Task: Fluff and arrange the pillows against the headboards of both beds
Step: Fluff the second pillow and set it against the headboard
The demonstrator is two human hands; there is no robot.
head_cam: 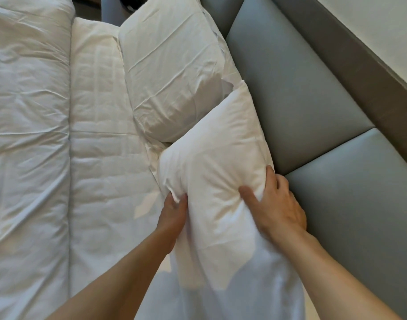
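Head view: left hand (173,212) and right hand (276,204) each grip the near pillow (221,162).

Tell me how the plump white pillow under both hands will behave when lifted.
The plump white pillow probably feels soft and light: it dents under the right hand. It likely sags rather than stays stiff, since the left hand bunches its creased cover easily.

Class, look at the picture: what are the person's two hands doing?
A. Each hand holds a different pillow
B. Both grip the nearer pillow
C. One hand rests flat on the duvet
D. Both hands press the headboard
B: the left hand and right hand pinch opposite sides of the nearer pillow.
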